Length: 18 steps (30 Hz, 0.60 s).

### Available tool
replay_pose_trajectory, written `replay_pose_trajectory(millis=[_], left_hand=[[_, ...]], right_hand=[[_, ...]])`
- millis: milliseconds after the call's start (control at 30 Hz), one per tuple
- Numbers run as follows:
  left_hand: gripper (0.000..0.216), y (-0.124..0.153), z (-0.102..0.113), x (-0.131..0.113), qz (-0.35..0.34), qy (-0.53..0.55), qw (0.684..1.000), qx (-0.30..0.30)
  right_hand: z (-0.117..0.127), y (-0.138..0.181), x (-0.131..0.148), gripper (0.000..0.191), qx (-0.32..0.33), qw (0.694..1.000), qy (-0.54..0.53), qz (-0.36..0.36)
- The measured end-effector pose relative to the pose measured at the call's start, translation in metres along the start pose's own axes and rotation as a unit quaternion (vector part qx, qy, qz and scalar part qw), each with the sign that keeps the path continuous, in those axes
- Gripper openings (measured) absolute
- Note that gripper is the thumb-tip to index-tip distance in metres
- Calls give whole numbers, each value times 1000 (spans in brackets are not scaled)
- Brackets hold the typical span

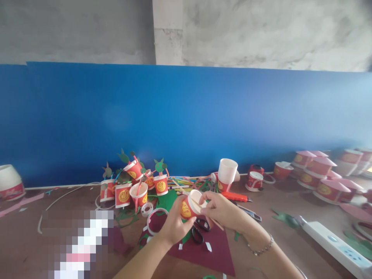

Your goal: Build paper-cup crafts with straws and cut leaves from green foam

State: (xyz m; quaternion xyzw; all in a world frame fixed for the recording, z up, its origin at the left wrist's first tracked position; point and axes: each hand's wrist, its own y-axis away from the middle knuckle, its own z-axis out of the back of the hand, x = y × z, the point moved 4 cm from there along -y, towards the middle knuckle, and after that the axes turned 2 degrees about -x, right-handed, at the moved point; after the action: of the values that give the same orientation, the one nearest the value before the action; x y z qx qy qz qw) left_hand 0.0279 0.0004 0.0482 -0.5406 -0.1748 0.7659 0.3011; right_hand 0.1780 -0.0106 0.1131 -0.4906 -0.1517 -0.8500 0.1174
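My left hand [174,228] is wrapped round a red and white paper cup [186,208] with a yellow emblem, its mouth tilted toward the right. At the cup's opening, my right hand [217,207] pinches a thin tan stick [217,224], one end of which reaches inside the cup. What the stick touches in there is hard to make out. Just beneath the hands lie black-handled scissors [198,235] on a maroon paper sheet [216,257]. A large tape roll [149,223] is left of my left hand, with a smaller tape roll [147,209] behind it.
Decorated cups [123,195] with green paper shapes cluster at the back left. Straws [186,182] lie along the blue panel [186,124], near stacked cups [227,170]. An orange utility knife [236,197] lies right of them. Pink-topped cups [321,166] and a power strip [334,240] occupy the right.
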Motion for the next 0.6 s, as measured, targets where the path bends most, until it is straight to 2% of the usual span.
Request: replay_pose_trajectory(millis=[67, 167, 300, 333, 400, 467, 533, 600], left_hand=[[54, 2, -4, -4, -6, 21, 999, 41], [57, 2, -3, -6, 3, 58, 997, 57], [58, -1, -1, -14, 7, 89, 991, 102], [59, -2, -1, -18, 9, 92, 988, 122], [60, -1, -1, -25, 17, 102, 982, 159], [61, 1, -4, -30, 34, 125, 975, 182], [65, 2, -6, -30, 56, 144, 973, 171], [72, 2, -8, -27, 77, 140, 980, 119]], right_hand=[[-1, -3, -1, 18, -22, 1000, -9, 6], [6, -8, -3, 14, -49, 999, -20, -2], [28, -14, -8, 38, -198, 976, -90, 25], [27, -17, -12, 41, -198, 973, -114, 17], [15, -23, -19, 41, -123, 976, -178, -21], [1, -27, -23, 35, -60, 965, -253, -39], [-6, -29, -24, 27, -74, 941, -327, -38], [-10, -30, -25, 24, -105, 911, -396, -57]])
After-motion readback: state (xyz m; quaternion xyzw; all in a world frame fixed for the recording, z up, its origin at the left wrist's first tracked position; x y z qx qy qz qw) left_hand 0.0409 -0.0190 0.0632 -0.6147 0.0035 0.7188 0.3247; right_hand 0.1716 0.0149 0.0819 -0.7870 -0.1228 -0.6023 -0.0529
